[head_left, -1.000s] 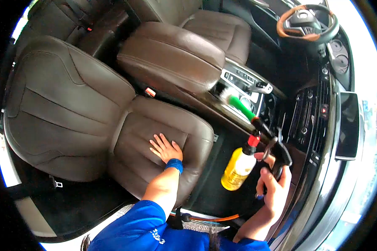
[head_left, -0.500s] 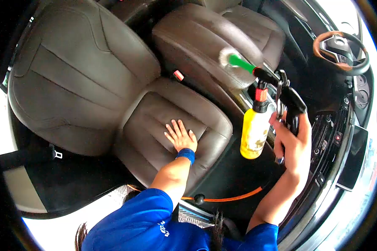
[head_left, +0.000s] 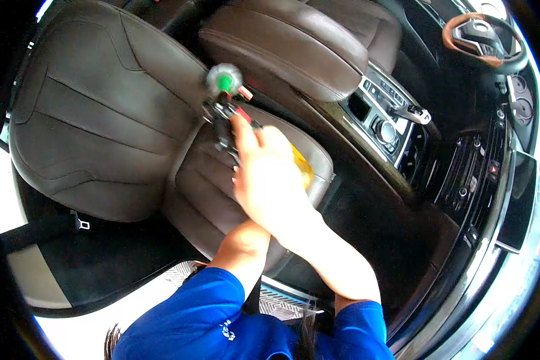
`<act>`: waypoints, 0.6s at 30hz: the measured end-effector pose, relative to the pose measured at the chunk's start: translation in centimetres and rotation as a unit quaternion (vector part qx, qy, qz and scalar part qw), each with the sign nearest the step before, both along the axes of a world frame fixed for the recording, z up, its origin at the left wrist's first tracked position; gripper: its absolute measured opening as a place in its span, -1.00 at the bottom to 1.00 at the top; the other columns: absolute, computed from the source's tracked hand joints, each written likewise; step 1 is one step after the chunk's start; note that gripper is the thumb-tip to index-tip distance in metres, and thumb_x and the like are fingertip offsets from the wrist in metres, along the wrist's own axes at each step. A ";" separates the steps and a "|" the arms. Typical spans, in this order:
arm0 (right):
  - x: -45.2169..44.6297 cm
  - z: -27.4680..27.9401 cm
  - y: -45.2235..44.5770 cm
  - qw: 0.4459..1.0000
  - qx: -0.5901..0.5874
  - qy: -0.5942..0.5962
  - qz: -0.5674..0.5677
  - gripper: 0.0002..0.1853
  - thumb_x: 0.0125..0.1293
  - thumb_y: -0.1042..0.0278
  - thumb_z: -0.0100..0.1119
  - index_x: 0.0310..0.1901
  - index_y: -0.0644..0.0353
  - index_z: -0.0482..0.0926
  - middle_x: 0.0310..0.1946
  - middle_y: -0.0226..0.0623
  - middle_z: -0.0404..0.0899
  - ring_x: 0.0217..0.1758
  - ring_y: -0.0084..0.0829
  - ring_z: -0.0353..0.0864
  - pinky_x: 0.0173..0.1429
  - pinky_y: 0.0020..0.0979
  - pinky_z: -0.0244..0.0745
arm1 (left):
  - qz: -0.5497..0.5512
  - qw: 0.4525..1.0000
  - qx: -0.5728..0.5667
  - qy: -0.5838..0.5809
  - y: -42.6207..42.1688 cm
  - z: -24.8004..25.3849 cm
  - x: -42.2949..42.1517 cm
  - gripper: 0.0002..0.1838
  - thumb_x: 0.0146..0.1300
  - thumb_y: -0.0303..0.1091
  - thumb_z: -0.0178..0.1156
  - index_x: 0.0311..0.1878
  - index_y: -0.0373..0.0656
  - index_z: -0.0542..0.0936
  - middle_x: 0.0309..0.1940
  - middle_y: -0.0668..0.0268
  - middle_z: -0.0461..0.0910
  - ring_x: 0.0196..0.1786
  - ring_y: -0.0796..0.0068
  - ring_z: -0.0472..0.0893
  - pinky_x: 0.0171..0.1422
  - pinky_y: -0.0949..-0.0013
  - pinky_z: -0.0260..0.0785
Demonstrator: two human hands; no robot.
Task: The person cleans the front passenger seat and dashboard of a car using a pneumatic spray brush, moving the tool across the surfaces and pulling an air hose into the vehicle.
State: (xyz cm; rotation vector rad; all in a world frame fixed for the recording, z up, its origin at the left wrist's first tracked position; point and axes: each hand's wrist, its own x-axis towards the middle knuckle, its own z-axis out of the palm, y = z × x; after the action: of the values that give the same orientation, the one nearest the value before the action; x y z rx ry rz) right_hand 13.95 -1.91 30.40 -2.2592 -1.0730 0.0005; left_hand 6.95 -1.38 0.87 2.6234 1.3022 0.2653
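My right hand [head_left: 270,174] is closed round the handle of a spray cleaning gun [head_left: 223,123]. At the gun's front is a green nozzle [head_left: 224,83] inside a round pale brush head, blurred at its edge. It points toward the gap between the seat's backrest and the centre armrest, near a red buckle [head_left: 245,93]. Part of the gun's yellow bottle [head_left: 302,168] shows behind my hand. My left forearm [head_left: 243,246] reaches onto the brown leather seat [head_left: 201,192]. My right hand and arm hide my left hand, so its fingers do not show.
Beside the seat runs the centre console [head_left: 375,114] with its gear lever [head_left: 411,114] and brown armrest [head_left: 282,48]. The steering wheel [head_left: 485,41] is at the upper right. A seat-belt tongue [head_left: 83,224] lies left of the seat, and the door sill [head_left: 288,300] is below.
My right hand has swung the spray gun left, from over the console to over the passenger seat. My left hand, earlier flat on the seat, is now covered by my right arm.
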 end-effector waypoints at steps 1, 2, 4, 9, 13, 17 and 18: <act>0.1 -0.2 1.1 1.000 -0.002 -0.010 0.000 -0.41 0.05 0.52 0.09 0.20 0.33 0.33 -0.30 -0.06 0.53 -0.34 -0.16 0.61 -0.30 -0.24 0.55 | -0.001 1.000 0.004 -0.003 -0.1 0.1 0.1 -0.32 0.24 -0.12 -0.05 0.42 -0.16 0.18 0.48 0.08 -0.03 0.51 -0.15 -0.13 0.50 -0.26 -0.37; 0.2 -0.2 2.2 1.000 -0.001 -0.022 0.000 -0.43 0.06 0.52 0.07 0.20 0.32 0.33 -0.30 -0.07 0.54 -0.39 -0.20 0.64 -0.39 -0.28 0.58 | -0.004 1.000 0.004 -0.008 0.0 0.2 0.2 -0.32 0.24 -0.12 -0.05 0.42 -0.16 0.18 0.48 0.08 -0.03 0.51 -0.15 -0.12 0.50 -0.26 -0.37; 0.3 -1.0 4.2 1.000 0.017 -0.008 0.007 -0.46 0.10 0.52 0.07 0.19 0.32 0.33 -0.28 -0.07 0.53 -0.48 -0.24 0.67 -0.49 -0.34 0.59 | -0.003 1.000 0.010 -0.010 0.0 0.2 0.2 -0.32 0.24 -0.12 -0.05 0.42 -0.15 0.18 0.48 0.08 -0.03 0.51 -0.15 -0.12 0.49 -0.26 -0.36; 1.1 -3.1 3.9 0.999 0.040 0.012 0.007 -0.39 0.06 0.56 0.10 0.23 0.32 0.30 -0.23 -0.03 0.53 -0.45 -0.19 0.67 -0.44 -0.32 0.61 | -0.006 1.000 0.019 -0.012 -0.6 -0.1 0.2 -0.33 0.25 -0.12 -0.05 0.42 -0.15 0.18 0.49 0.09 -0.03 0.51 -0.14 -0.11 0.49 -0.25 -0.35; -0.4 -2.6 -2.4 0.994 0.005 0.102 -0.030 -0.23 -0.05 0.61 0.17 0.30 0.31 0.19 -0.15 0.05 0.49 -0.40 -0.08 0.66 -0.37 -0.22 0.62 | -0.020 0.998 0.049 -0.021 -0.4 -1.1 -0.3 -0.33 0.26 -0.13 -0.05 0.42 -0.15 0.18 0.49 0.10 -0.02 0.51 -0.13 -0.11 0.49 -0.25 -0.34; -2.9 -1.1 -9.9 0.960 -0.039 0.240 -0.143 -0.26 0.02 0.70 0.10 0.32 0.12 0.22 0.02 0.10 0.46 -0.02 0.10 0.55 0.00 -0.14 0.54 | -0.002 0.999 0.037 0.011 -0.2 -0.4 0.1 -0.35 0.29 -0.14 -0.06 0.43 -0.13 0.18 0.49 0.13 -0.02 0.51 -0.11 -0.08 0.49 -0.23 -0.28; -3.5 -1.2 -11.6 0.956 -0.029 0.237 -0.171 -0.26 0.01 0.72 0.10 0.31 0.12 0.23 0.08 0.11 0.44 0.06 0.10 0.52 0.08 -0.15 0.51 | -0.008 0.999 0.035 0.011 -0.5 -0.8 -0.1 -0.35 0.30 -0.14 -0.08 0.44 -0.13 0.16 0.49 0.12 -0.02 0.51 -0.11 -0.09 0.49 -0.22 -0.30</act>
State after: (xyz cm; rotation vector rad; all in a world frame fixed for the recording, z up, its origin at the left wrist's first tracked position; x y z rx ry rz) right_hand 10.44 -13.54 29.17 -2.3018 -0.4313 0.4144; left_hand 6.84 -1.84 0.04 2.7016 1.3008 0.2852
